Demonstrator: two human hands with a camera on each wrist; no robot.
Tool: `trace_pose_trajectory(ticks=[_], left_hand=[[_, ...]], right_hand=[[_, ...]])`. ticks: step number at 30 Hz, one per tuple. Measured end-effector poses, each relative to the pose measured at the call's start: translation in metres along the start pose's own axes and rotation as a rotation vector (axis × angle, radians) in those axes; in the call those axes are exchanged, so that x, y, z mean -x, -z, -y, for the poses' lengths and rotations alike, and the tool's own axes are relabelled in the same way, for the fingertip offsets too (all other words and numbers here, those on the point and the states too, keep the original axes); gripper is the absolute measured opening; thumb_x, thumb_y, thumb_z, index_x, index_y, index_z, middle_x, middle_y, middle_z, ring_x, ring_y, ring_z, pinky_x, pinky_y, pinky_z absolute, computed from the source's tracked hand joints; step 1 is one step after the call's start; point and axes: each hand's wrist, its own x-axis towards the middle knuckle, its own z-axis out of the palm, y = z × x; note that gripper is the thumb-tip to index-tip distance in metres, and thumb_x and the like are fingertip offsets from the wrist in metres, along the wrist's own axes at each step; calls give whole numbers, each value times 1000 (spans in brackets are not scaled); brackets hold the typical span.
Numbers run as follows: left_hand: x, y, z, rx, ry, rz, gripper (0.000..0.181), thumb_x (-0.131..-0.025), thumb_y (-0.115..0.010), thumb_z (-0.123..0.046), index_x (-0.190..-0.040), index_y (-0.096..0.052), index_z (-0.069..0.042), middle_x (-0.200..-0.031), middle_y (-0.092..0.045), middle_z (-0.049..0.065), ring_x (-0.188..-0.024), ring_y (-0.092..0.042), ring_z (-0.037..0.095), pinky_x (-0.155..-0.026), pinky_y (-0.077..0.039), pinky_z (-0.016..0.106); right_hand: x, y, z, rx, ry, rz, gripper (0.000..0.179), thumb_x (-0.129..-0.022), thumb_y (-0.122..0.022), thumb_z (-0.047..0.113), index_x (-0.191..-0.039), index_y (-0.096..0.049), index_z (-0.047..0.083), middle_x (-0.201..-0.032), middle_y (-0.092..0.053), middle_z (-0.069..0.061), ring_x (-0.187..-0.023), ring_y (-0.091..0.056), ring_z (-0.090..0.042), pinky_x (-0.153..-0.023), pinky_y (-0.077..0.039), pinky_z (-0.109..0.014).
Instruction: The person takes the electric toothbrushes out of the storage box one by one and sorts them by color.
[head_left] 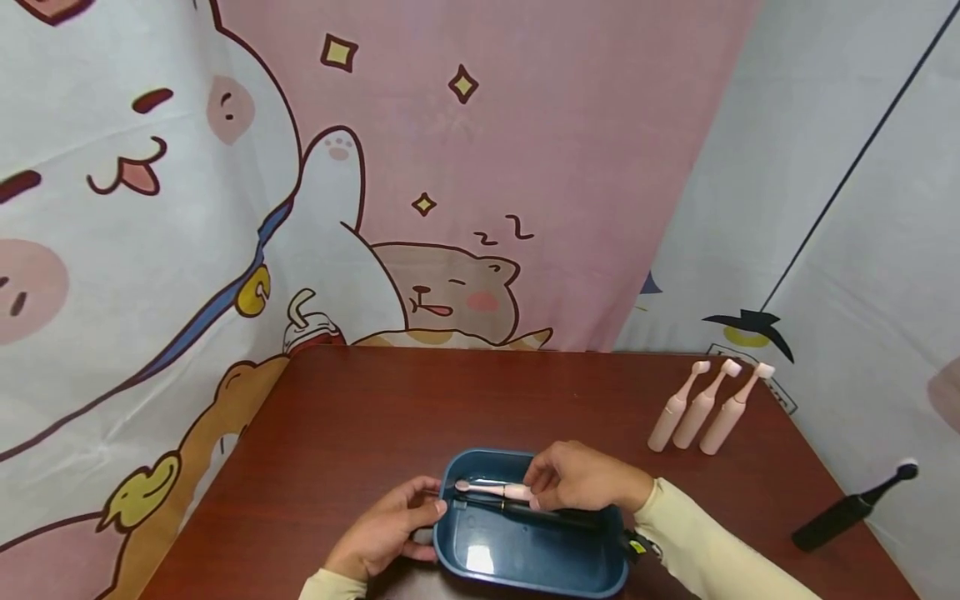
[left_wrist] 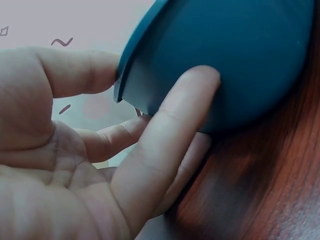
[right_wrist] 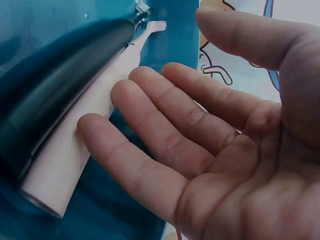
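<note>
A dark blue tray [head_left: 525,575] with rounded corners stands near the front of the table. In it, side by side, lie a pink electric toothbrush [right_wrist: 75,145] and a black electric toothbrush [right_wrist: 65,70], their heads toward the left end. My left hand [head_left: 393,525] grips the tray's left end, with fingers at its rim and wall. Over the tray, my right hand [head_left: 577,477] has its fingertips at the pink toothbrush's side. The thumb stands apart from that toothbrush in the right wrist view.
Three pink electric toothbrushes [head_left: 700,419] stand at the table's right rear. Another black electric toothbrush [head_left: 832,522] stands near the right edge. Printed cloth [head_left: 570,167] hangs behind and beside the brown table [head_left: 360,433].
</note>
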Motion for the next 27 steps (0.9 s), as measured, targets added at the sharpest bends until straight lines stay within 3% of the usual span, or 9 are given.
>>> trace_pose_trajectory(ticks=[8,14,27], left_hand=[[-2,-2,-2,-6,6,9,50,-98,-62,-22,-136,-42,3,-122,-55,21,-97,-63,24,-67,-61,44],[-2,-2,-4,-11,-3,7,51,-98,-62,-22,-136,-42,3,-122,-55,22,-96,-63,24,-67,-61,44],[1,-1,-2,-4,3,-1,52,-98,-62,-22,-138,-41,3,-122,-55,22,-95,-64,24,-66,-61,43]], right_hand=[[-6,-5,-2,-2,-25,12,27,-85,-77,29,-105,-74,11,-88,-71,9,-78,-66,-7,-71,-56,-23],[-7,-4,1,57,-12,14,26,-84,-78,28,-103,-75,11,-86,-71,11,-76,-65,-4,-69,-55,-23],[-6,-13,7,113,-23,80,18,-83,-79,25,-99,-76,16,-85,-70,14,-74,-64,1,-67,-55,-21]])
